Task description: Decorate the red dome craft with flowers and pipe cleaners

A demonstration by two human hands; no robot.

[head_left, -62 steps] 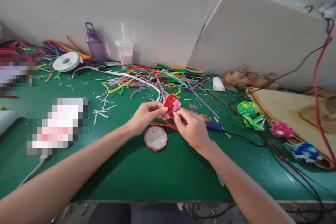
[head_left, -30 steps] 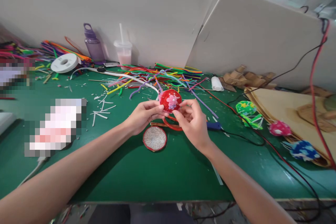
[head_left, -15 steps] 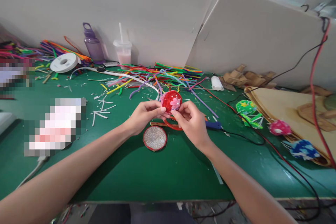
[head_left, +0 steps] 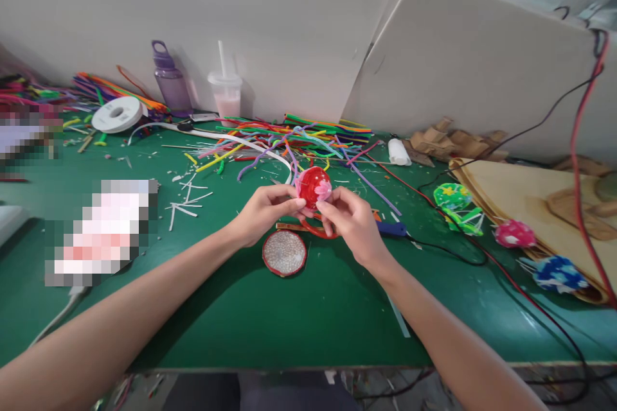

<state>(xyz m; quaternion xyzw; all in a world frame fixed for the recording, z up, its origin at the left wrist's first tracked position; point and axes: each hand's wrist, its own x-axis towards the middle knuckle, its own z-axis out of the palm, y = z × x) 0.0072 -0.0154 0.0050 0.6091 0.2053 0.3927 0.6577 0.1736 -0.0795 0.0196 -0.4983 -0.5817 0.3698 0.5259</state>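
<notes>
A small red ball ornament [head_left: 312,183] with pink flower pieces on it is held above the green table [head_left: 299,321]. My left hand [head_left: 263,210] pinches its left side with thumb and fingers closed. From the right, my right hand [head_left: 351,221] grips the ball's lower edge, fingers curled. Just below the hands lies a round red-rimmed disc [head_left: 284,253] filled with pale beads, and a red loop [head_left: 314,230] rests on the table under the ball.
A heap of coloured pipe cleaners [head_left: 294,138] lies behind the hands. A purple bottle [head_left: 168,80], a pink drink cup [head_left: 226,95] and a white tape roll [head_left: 114,114] stand at the back. Finished green [head_left: 456,204], pink [head_left: 511,234] and blue [head_left: 554,273] ornaments lie right, among cables.
The ball has been turned in my fingers, so the pink flower now sits at its lower right. Both hands stayed in place over the disc.
</notes>
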